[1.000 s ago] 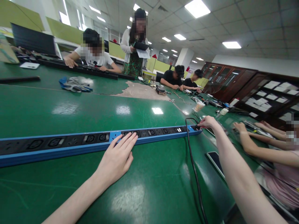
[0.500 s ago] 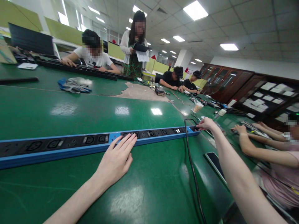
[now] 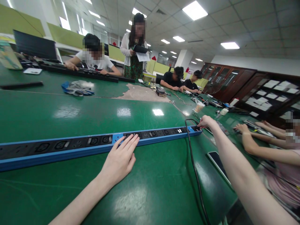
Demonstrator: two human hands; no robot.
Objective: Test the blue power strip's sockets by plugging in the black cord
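- blue power strip (image 3: 93, 149) running out past left edge
- left hand (image 3: 122, 156) covering some sockets (image 3: 152, 133)
- right hand (image 3: 206, 122) pinching and mostly hiding end of black cable (image 3: 193, 167), whose other end is leaving at bottom
- right forearm (image 3: 236, 159) overlapping phone-like slab (image 3: 216, 160)
- far clutter (image 3: 211, 102) blurring, too small for naming

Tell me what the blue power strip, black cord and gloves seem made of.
Blue power strip: likely painted or anodised metal, by its straight edges and soft sheen; its black sockets look like moulded plastic.
Black cord: probably rubber or soft plastic, smooth, bending in loose curves.
Gloves: apparently matte fabric, limp, crumpled.
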